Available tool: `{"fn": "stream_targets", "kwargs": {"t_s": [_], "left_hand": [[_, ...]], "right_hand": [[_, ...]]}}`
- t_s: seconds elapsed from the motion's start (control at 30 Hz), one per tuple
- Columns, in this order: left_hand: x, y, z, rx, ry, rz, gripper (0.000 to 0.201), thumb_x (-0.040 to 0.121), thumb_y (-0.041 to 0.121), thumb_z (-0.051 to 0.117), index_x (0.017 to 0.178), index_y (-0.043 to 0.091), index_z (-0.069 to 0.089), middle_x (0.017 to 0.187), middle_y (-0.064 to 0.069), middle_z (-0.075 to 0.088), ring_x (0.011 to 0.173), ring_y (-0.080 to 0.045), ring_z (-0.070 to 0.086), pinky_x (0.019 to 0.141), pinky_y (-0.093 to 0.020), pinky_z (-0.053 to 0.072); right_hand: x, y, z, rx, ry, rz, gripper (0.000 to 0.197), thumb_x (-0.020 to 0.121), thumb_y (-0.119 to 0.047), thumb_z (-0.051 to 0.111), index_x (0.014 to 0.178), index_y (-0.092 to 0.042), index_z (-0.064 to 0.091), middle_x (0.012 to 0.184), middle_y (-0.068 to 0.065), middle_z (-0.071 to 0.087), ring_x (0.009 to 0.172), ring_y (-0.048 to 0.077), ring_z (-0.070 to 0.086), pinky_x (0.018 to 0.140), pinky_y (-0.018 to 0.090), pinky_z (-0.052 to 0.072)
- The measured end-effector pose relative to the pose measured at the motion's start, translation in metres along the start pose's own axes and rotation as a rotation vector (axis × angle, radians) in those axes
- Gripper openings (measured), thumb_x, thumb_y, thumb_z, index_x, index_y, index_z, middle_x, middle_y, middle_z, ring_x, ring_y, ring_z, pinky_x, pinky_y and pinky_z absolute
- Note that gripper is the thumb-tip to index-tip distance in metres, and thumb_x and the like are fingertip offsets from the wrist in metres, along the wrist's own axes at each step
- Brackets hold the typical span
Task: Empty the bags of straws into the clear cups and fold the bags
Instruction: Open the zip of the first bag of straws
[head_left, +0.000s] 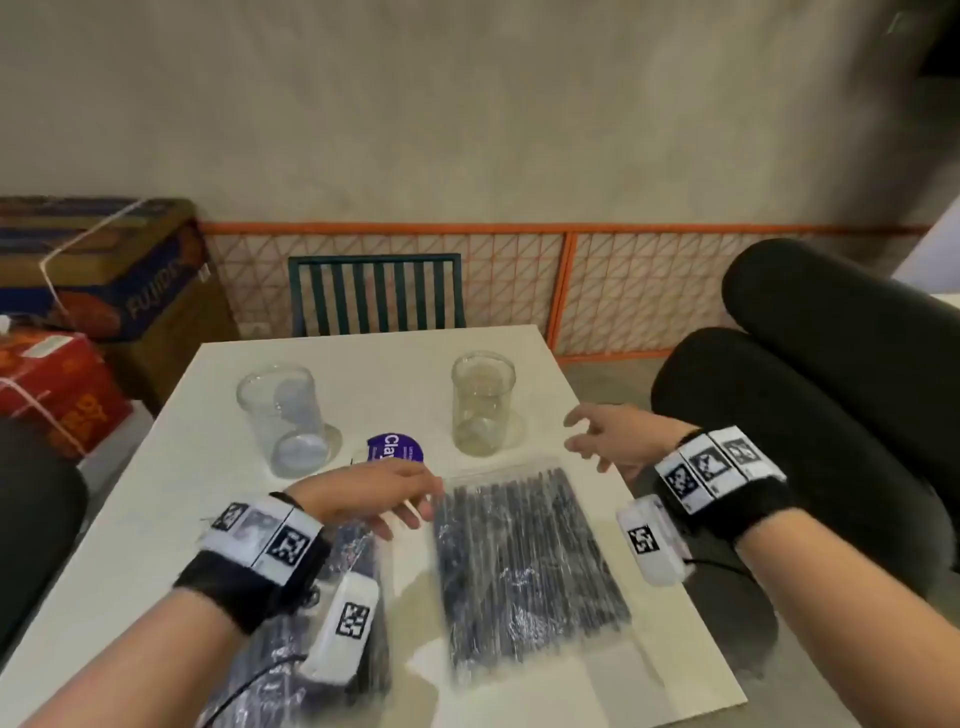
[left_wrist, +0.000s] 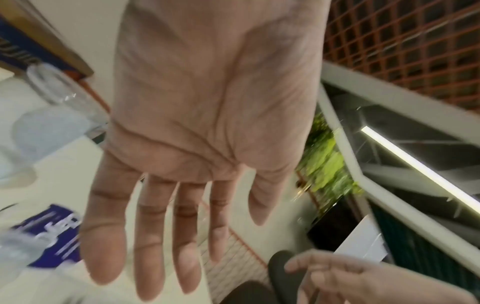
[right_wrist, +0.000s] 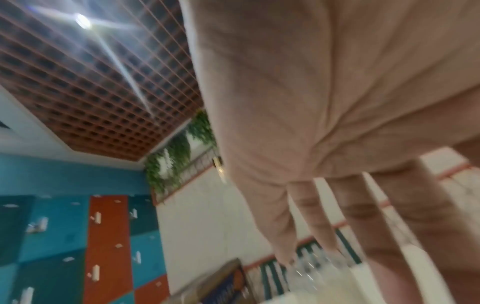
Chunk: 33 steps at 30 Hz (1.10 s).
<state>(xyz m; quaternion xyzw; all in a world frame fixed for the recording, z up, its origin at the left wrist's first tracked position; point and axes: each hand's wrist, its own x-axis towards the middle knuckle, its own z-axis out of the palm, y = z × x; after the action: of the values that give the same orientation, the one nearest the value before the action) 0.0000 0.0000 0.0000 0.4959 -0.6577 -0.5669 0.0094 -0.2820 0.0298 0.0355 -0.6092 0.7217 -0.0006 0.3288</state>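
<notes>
Presently, two clear bags of dark straws lie flat on the white table (head_left: 156, 519): the right bag (head_left: 524, 566) at centre, the left bag (head_left: 358, 561) partly under the left wrist. The left hand (head_left: 371, 493) hovers between them, fingers straight and spread, holding nothing. The right hand (head_left: 608, 439) hangs beside the right cup (head_left: 482, 402), fingers loosely apart, empty. The left cup (head_left: 285, 418) stands upright beyond a purple disc (head_left: 395, 448). Both cups hold no straws.

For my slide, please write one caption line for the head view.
Both hands, left hand and right hand, hover open over two bags of black straws, two empty clear cups behind.
</notes>
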Motion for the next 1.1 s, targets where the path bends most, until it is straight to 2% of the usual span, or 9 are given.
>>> {"fn": "stream_targets", "kwargs": {"t_s": [0.2,0.3,0.43,0.63,0.77,0.87,0.97,1.03,1.1], "left_hand": [[0.075,-0.028,0.037,0.104,0.151,-0.244,0.035,0.094,0.028,0.045,0.119,0.007,0.053,0.106,-0.007,0.056,0.083,-0.019,0.054,0.063,-0.027,0.045],[0.092,-0.052,0.057,0.241,0.184,-0.359,0.05,0.095,0.037,0.044,0.125,-0.003,0.05,0.125,-0.019,0.056,0.104,-0.03,0.058,0.074,-0.03,0.047],[0.115,-0.074,0.073,0.123,0.328,-0.394,0.054,0.091,0.037,0.052,0.12,-0.009,0.053,0.113,-0.023,0.061,0.111,-0.035,0.058,0.089,-0.035,0.047],[0.136,-0.058,0.089,0.038,0.32,-0.336,0.027,0.088,0.015,0.057,0.102,-0.007,0.053,0.107,-0.021,0.057,0.1,-0.031,0.058,0.078,-0.033,0.047],[0.141,-0.049,0.079,-0.056,0.415,-0.186,0.038,0.086,-0.001,0.05,0.124,0.002,0.048,0.122,-0.022,0.057,0.109,-0.038,0.058,0.085,-0.037,0.049],[0.137,-0.044,0.061,-0.257,0.448,-0.019,0.04,0.087,0.003,0.054,0.125,0.014,0.047,0.125,-0.008,0.056,0.11,-0.028,0.056,0.09,-0.037,0.05],[0.133,-0.042,0.044,-0.298,0.441,0.062,0.052,0.086,0.005,0.058,0.135,0.015,0.044,0.134,-0.008,0.055,0.123,-0.025,0.051,0.108,-0.046,0.036],[0.133,-0.042,0.036,-0.297,0.48,0.094,0.05,0.086,0.002,0.056,0.134,0.015,0.046,0.129,-0.009,0.058,0.12,-0.025,0.053,0.108,-0.046,0.036],[0.128,-0.033,0.032,-0.301,0.56,0.12,0.046,0.085,0.001,0.058,0.129,0.009,0.049,0.123,-0.01,0.06,0.115,-0.024,0.055,0.105,-0.039,0.038]], "right_hand": [[0.057,0.035,0.058,-0.229,0.035,0.122,0.056,0.096,-0.034,0.05,0.143,-0.009,0.033,0.141,0.017,0.046,0.126,0.031,0.047,0.099,0.036,0.039],[0.071,0.064,0.09,-0.216,-0.012,0.237,0.071,0.092,-0.042,0.054,0.146,-0.007,0.024,0.148,0.02,0.03,0.135,0.035,0.036,0.107,0.043,0.035],[0.083,0.09,0.122,-0.155,-0.014,0.304,0.076,0.087,-0.038,0.063,0.142,-0.003,0.023,0.146,0.022,0.034,0.134,0.035,0.039,0.106,0.043,0.038],[0.099,0.098,0.137,0.006,-0.044,0.258,0.06,0.087,-0.012,0.064,0.137,0.001,0.033,0.136,0.019,0.05,0.119,0.031,0.053,0.095,0.036,0.045],[0.098,0.098,0.111,0.234,-0.047,0.189,0.054,0.089,-0.008,0.061,0.137,-0.002,0.038,0.129,0.016,0.053,0.101,0.029,0.058,0.089,0.039,0.05],[0.094,0.101,0.083,0.455,0.019,0.086,0.054,0.086,-0.008,0.064,0.134,-0.006,0.041,0.115,0.009,0.054,0.095,0.024,0.058,0.077,0.035,0.05],[0.082,0.091,0.059,0.766,0.067,-0.036,0.043,0.081,-0.011,0.069,0.117,-0.02,0.047,0.112,0.003,0.056,0.105,0.026,0.056,0.083,0.038,0.045],[0.074,0.078,0.047,0.967,0.108,-0.14,0.036,0.081,-0.011,0.07,0.104,-0.026,0.048,0.1,0.001,0.058,0.098,0.022,0.059,0.081,0.039,0.044],[0.068,0.063,0.036,1.073,0.178,-0.221,0.035,0.082,-0.011,0.069,0.11,-0.02,0.051,0.097,0.006,0.063,0.095,0.024,0.063,0.081,0.041,0.049]]}}
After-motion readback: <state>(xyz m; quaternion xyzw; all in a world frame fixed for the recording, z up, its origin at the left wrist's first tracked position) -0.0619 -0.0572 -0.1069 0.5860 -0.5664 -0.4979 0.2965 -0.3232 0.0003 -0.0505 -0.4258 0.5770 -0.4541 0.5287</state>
